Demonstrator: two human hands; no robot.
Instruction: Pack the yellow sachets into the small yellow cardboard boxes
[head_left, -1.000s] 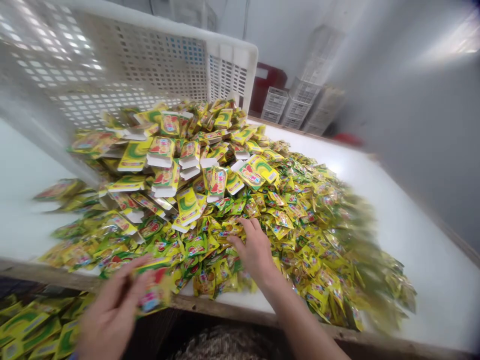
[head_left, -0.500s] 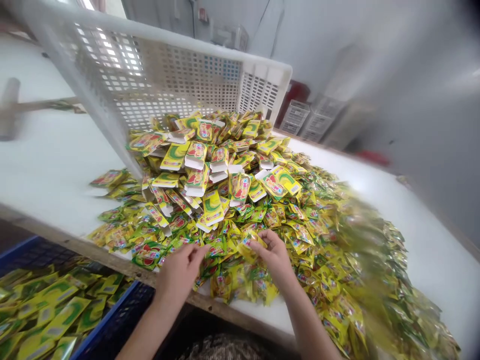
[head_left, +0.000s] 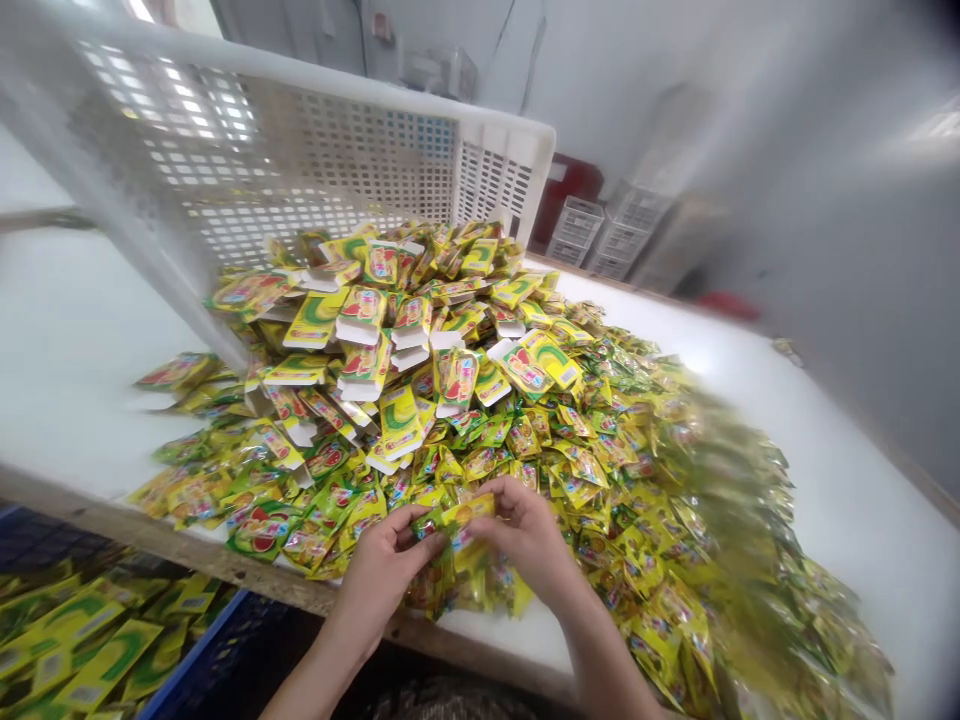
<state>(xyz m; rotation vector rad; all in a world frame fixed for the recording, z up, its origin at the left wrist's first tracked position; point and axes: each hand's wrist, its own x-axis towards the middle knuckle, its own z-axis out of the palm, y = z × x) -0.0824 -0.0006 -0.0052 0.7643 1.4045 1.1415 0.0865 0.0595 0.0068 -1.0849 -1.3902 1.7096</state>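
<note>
My left hand (head_left: 394,555) pinches a small green packet (head_left: 429,524) between thumb and fingers. Close beside it, my right hand (head_left: 525,535) is closed on a yellow packet (head_left: 469,515). The two packets meet or overlap between my hands, low over the table's front edge. Around and beyond them spreads a heap of shiny yellow and green packets (head_left: 585,465). Behind my hands lies a pile of small yellow printed boxes (head_left: 401,420), several with white end flaps standing open.
A white perforated crate (head_left: 502,125) lies tipped on its side, boxes spilling from its mouth. The white table (head_left: 90,310) has a worn front edge. Below left stands a blue crate (head_left: 199,655) holding flat yellow boxes (head_left: 112,665). Stacked white crates (head_left: 630,230) stand at the back.
My hands have come together. The left now pinches a green packet, and the right has moved left with its yellow packet. The view has shifted slightly right.
</note>
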